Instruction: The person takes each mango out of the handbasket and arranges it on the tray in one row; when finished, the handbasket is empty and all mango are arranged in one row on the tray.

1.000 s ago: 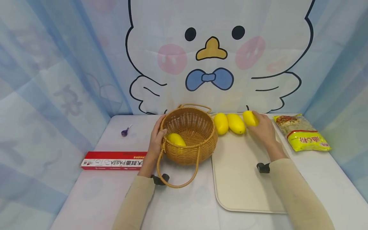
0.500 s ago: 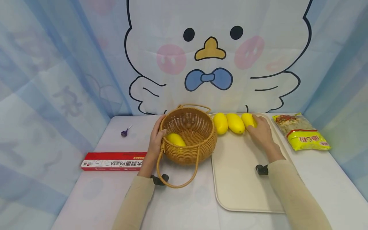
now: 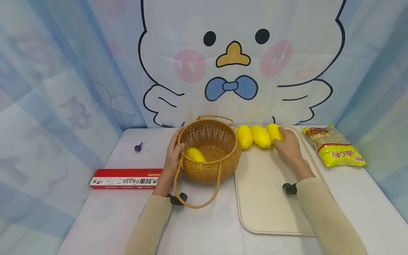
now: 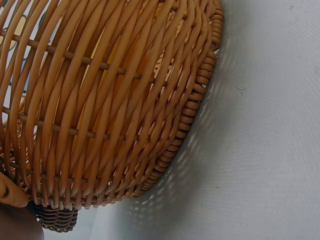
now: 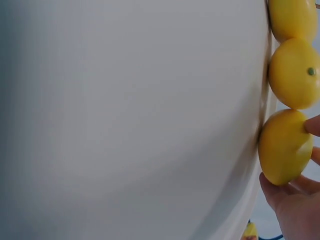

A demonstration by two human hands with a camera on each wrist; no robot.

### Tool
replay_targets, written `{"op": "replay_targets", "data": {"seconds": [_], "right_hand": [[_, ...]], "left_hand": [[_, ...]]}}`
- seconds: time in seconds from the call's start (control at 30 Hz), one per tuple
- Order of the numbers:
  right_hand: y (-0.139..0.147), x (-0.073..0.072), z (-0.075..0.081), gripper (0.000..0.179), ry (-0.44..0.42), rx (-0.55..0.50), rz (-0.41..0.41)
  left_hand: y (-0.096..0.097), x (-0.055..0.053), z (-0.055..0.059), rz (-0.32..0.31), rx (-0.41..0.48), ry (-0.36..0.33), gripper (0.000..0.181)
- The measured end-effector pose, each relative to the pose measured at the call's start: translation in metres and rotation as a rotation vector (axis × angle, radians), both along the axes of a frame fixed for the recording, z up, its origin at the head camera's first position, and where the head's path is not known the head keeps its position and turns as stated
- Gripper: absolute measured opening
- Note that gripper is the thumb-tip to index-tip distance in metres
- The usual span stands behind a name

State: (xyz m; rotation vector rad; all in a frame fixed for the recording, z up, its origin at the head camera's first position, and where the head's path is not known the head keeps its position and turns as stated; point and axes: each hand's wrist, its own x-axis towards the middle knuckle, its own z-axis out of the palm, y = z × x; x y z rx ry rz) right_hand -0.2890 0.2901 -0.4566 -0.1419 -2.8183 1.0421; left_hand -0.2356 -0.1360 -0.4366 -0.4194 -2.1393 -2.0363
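My left hand (image 3: 173, 152) grips the left side of a round wicker basket (image 3: 227, 168), its thumb over the rim. One yellow mango (image 3: 195, 154) lies inside, and its yellow shows through the weave in the left wrist view. On the far end of a cream tray (image 3: 271, 198), three more mangoes sit in a row: a left mango (image 3: 244, 137), a middle mango (image 3: 261, 137) and a right mango (image 3: 275, 132). My right hand (image 3: 289, 146) holds the right mango between thumb and fingers. In the right wrist view this mango (image 5: 285, 150) meets its neighbour (image 5: 295, 72).
A red and white pasta box (image 3: 127, 179) lies left of the basket, partly behind the left forearm. Farther back is a small purple lollipop (image 3: 138, 146). To the right of the tray lies a yellow noodle bag (image 3: 336, 148). A printed curtain (image 3: 236, 102) hangs behind the table.
My right hand has brought its mango slightly left and down, beside the other two on the tray, and still holds it. The left hand and basket have stayed in place.
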Motion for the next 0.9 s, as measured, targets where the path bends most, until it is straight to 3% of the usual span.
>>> {"op": "replay_targets", "data": {"seconds": [0.13, 0.23, 0.43, 0.67, 0.77, 0.9], "right_hand": [[-0.001, 0.001, -0.001, 0.068, 0.002, -0.006, -0.002], [-0.001, 0.001, -0.001, 0.068, 0.000, -0.003, -0.001], [0.000, 0.003, -0.001, 0.068, 0.003, 0.011, -0.001], [0.004, 0.005, 0.005, 0.063, 0.026, 0.030, -0.014], [0.004, 0.006, 0.010, 0.061, 0.045, 0.036, -0.005], [0.001, 0.005, 0.018, 0.059, 0.084, 0.068, 0.013]], "left_hand": [[-0.001, -0.011, -0.018, 0.029, -0.012, 0.029, 0.060], [-0.002, -0.012, -0.022, 0.041, -0.007, 0.038, 0.058], [-0.001, -0.009, -0.016, 0.034, -0.008, 0.019, 0.058], [0.001, 0.005, 0.007, -0.007, 0.005, -0.003, 0.060], [0.001, 0.003, 0.004, 0.001, 0.006, -0.007, 0.060], [0.000, -0.006, -0.011, 0.032, -0.009, 0.002, 0.058]]}}
